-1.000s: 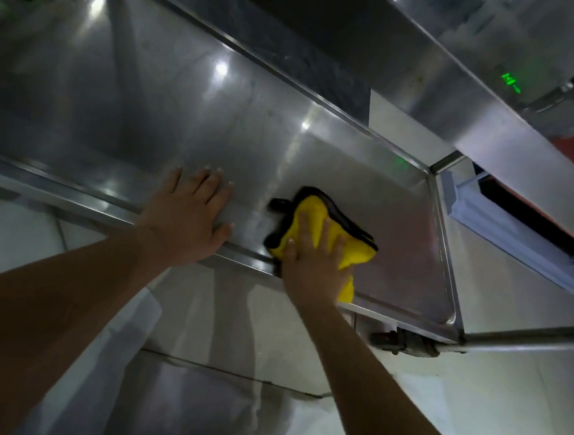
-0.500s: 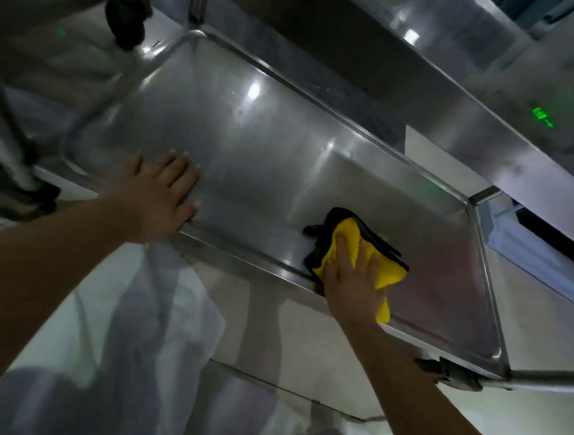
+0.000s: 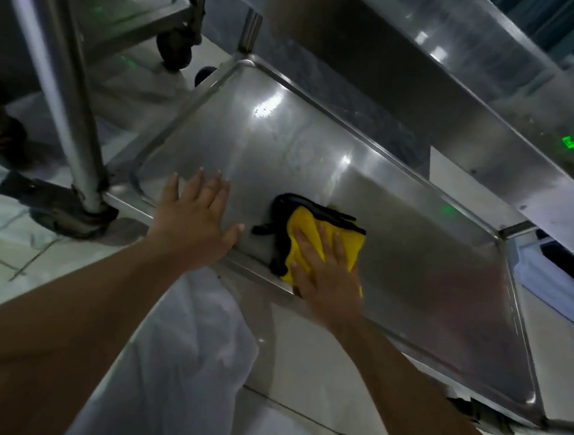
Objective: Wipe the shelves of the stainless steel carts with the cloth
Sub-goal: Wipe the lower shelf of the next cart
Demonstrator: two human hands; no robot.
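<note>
The right hand lies flat, fingers straight and slightly spread, pressing a crumpled yellow cloth with black edging onto the low stainless steel cart shelf near its front rim. Just beside the cloth, the left hand rests palm-down on the same shelf (fingers spread, holding nothing). A second steel cart's upright post and black caster wheel stand to the left on the pale tiled floor.

Both bare arms reached forward; the left hand lay flat, fingers spread, and the right hand pressed down, fingers straight.
</note>
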